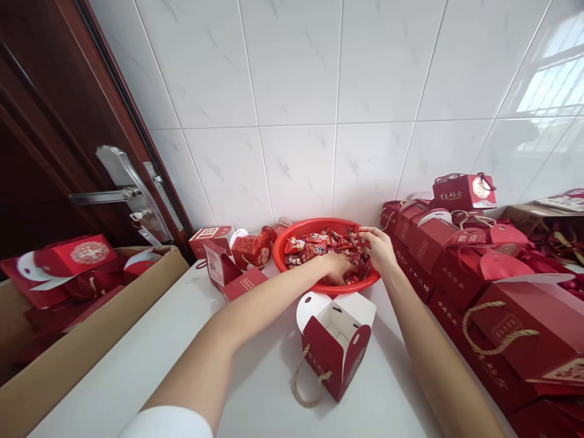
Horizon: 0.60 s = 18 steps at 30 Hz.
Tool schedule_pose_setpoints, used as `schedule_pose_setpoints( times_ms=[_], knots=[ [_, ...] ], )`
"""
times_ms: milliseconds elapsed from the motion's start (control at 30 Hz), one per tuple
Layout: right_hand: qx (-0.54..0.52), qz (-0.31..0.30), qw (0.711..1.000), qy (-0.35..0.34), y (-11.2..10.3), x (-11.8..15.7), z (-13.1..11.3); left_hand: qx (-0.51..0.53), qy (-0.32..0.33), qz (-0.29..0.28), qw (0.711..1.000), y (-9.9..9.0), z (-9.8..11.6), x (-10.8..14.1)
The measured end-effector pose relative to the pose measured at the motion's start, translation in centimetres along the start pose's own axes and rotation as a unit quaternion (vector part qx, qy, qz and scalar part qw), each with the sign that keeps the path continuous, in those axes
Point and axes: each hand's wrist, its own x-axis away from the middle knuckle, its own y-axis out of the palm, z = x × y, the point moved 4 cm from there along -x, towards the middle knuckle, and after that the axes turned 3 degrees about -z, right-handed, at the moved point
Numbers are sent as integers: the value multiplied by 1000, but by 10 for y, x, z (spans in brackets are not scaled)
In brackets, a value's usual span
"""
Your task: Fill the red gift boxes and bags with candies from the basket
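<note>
Against the tiled wall sits a round red plastic basket (285, 283) full of red-wrapped candies (314, 249). My left hand (336, 267) reaches down into it, its fingers bent and the tips buried among the candies. At the basket's right rim, my right hand (378, 246) pinches a red-wrapped candy (361, 238) between thumb and fingers. In front of the basket stands a dark red gift box (323, 344) with its top flaps spread, a white inside and a rope handle hanging at its front. Neither hand touches this box.
Stacked red gift boxes (456, 261) with rope handles line the right side. A few more boxes (244, 285) stand left of the basket. At far left, a cardboard carton (104, 322) holds red boxes beside a dark wooden door (55, 121). Everything stands on a white tabletop (255, 389).
</note>
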Motion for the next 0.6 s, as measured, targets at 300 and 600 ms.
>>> schedule_pose_setpoints(
  times_ms=[300,600],
  knots=[
    [25,-18,1000,-3,-2,-4,3,-77,-83,-78,990,-1,-21,-18],
    [18,-5,1000,-1,-1,-1,2,-18,-103,-91,990,-6,-6,-7]
  ],
)
